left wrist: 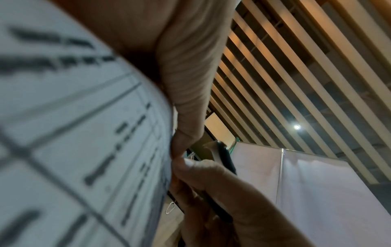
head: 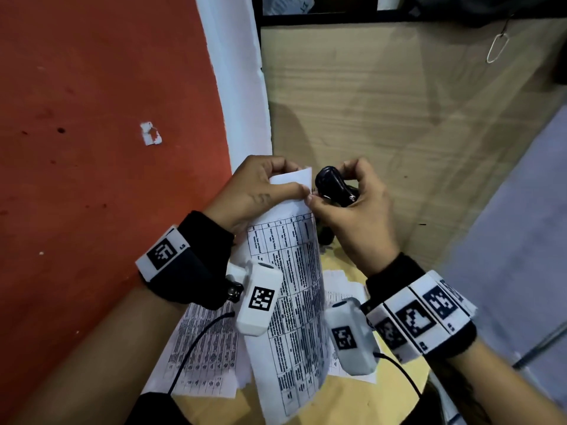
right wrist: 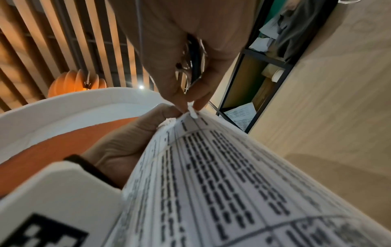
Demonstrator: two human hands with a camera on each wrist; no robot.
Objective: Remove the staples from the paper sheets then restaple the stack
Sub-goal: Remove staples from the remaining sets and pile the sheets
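The loose printed white paper sheets are lying nearest, on the yellow table. Above them, the stapled stack of printed table sheets is hanging raised off the table. The left hand is pinching the stack's folded-back top corner between thumb and fingers, wrist bent inward. The right hand is gripping the black staple remover in its curled fingers while its thumb and forefinger tips are nipping at the corner. The staple itself is too small to make out. Judgement: the corner should be held taut and the pull kept straight, or the paper is likely to tear.
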